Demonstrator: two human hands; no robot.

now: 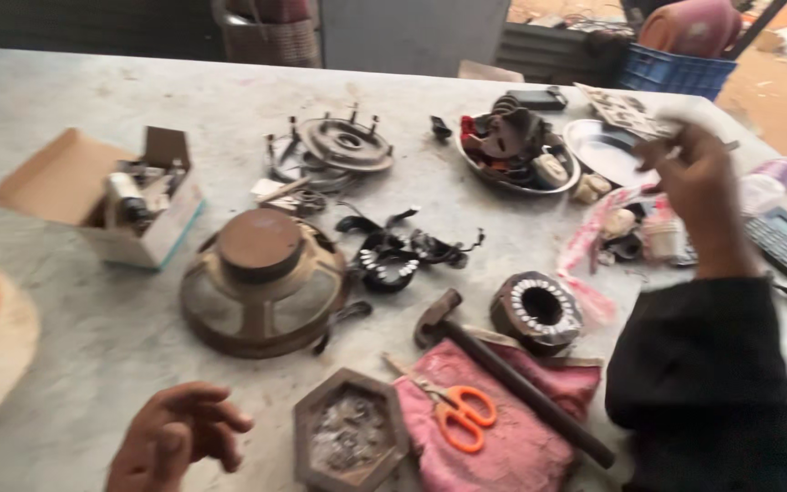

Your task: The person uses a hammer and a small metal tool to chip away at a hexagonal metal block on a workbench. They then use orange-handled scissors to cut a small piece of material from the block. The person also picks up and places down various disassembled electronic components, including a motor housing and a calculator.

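- Head view: right hand (699, 187), in a dark sleeve, is raised over the far clutter; blurred, fingers pinch a thin pale object (685, 146) I cannot identify.
- Left hand (175, 437) hovers low, fingers loosely curled, holding nothing, beside a hexagonal wooden tray (350, 435) of small metal bits.
- Nearby: rusty round speaker frame (261, 282), hammer (503, 369) and orange-handled scissors (457, 415) on pink cloth (512, 446).

The left hand (178, 435) hangs low near the bottom edge with its fingers loosely curled and nothing in it, while the right arm, in a dark sleeve, stretches forward and its right hand (699, 187) is raised, fingers pinched together around something small and blurred.
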